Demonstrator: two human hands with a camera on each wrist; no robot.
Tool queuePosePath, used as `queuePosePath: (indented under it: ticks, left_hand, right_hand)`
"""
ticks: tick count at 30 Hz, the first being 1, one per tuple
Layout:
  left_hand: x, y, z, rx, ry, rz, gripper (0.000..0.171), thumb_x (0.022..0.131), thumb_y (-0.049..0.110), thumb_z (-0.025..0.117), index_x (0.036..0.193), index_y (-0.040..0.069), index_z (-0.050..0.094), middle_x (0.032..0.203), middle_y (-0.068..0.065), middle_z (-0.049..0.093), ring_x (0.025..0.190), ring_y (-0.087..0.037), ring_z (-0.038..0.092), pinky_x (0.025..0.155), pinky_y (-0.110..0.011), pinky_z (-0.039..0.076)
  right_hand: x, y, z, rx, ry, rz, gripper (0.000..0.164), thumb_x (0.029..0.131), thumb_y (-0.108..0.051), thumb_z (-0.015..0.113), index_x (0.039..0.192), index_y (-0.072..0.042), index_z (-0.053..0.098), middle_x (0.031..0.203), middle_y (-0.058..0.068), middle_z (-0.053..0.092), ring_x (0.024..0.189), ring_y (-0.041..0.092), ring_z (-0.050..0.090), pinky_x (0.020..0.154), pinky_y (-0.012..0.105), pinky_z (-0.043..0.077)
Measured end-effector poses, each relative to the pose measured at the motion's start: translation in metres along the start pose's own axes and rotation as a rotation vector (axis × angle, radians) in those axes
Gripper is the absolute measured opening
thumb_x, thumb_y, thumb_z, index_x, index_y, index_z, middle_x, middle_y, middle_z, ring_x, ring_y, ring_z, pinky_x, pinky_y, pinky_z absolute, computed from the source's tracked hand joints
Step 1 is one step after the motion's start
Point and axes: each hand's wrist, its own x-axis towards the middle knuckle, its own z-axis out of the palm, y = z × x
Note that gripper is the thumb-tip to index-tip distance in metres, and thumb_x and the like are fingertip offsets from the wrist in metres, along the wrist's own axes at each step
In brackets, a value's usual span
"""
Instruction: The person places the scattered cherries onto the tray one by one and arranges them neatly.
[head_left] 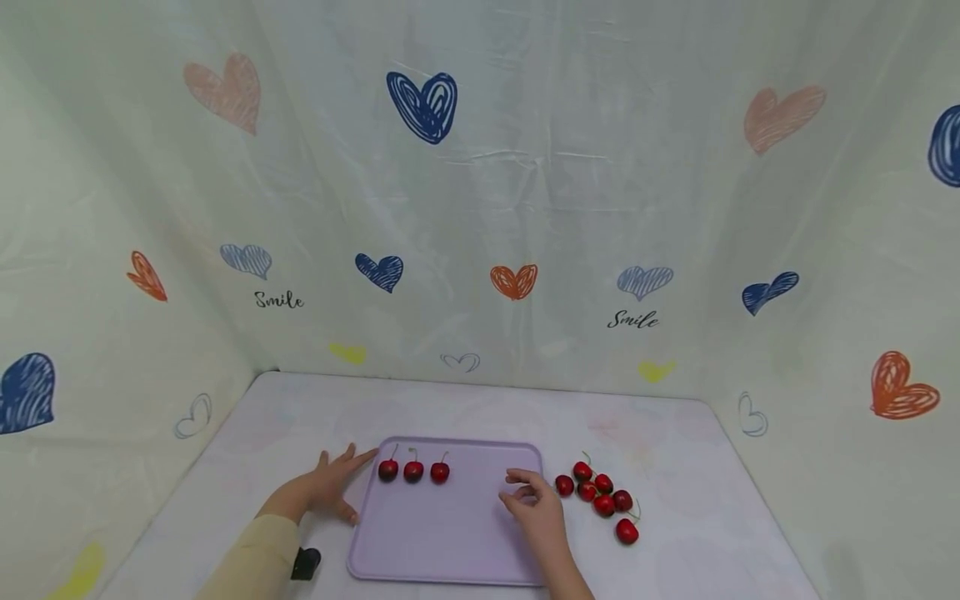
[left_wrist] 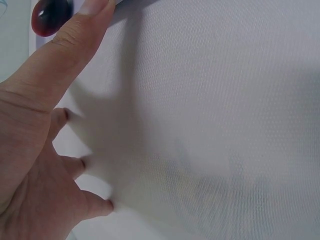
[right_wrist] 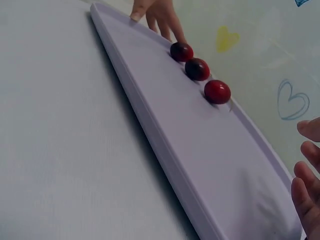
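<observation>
Only the head view shows the cherry cluster [head_left: 603, 505]; left hand [head_left: 324, 487] splayed, right hand [head_left: 542, 510] loosely curled, empty.

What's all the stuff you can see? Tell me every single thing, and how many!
Cherries on the tray: 3, red to dark red, in a row at its far left
Loose cherries: 7 that I can see, red to dark red, right of the tray
Tray: 1, light purple, on the table
Table: 1, whitish, under the tray
Black object: 1, black, by the left sleeve; too unclear to name
Backdrop: 1, whitish, around the table
Hearts: many, blue, pink, orange, yellow, on the backdrop
"Smile" words: 2, black, on the backdrop
Left sleeve: 1, cream, on the left arm
Left hand: 1, bare, at the tray's left edge
Right hand: 1, bare, over the tray's right side
</observation>
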Motion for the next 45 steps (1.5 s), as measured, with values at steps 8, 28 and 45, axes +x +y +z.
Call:
queuePosePath:
  ticks: [8,28,45]
  left_hand:
    - [0.0,-0.001,0.002,0.002,0.006,0.003,0.104,0.062,0.019,0.091,0.149,0.007,0.036,0.149,-0.041,0.018,0.124,-0.075,0.004,0.092,-0.083,0.014]
    - [0.002,-0.011,0.01,0.005,-0.005,-0.011,0.108,0.061,0.021,0.091,0.151,0.007,0.032,0.15,-0.039,0.017,0.125,-0.074,0.003,0.093,-0.082,0.012]
    - [0.009,-0.012,0.008,0.017,-0.005,-0.019,0.106,0.063,0.023,0.091,0.151,0.008,0.033,0.151,-0.038,0.016,0.127,-0.072,0.003,0.095,-0.081,0.01]
  right_hand:
    - [-0.001,0.01,-0.032,-0.119,0.077,0.021,0.033,0.077,-0.004,0.08,0.109,-0.005,0.071,0.102,0.006,0.069,0.083,0.016,0.058,0.066,0.022,0.051]
    - [0.0,0.034,-0.06,-0.271,0.161,0.01,0.042,0.079,-0.002,0.078,0.119,-0.012,0.069,0.122,0.002,0.063,0.115,0.018,0.054,0.092,0.032,0.05]
    - [0.012,0.037,-0.066,-0.397,0.079,-0.122,0.027,0.08,0.003,0.076,0.104,-0.009,0.074,0.119,0.002,0.065,0.116,0.023,0.052,0.09,0.036,0.051]
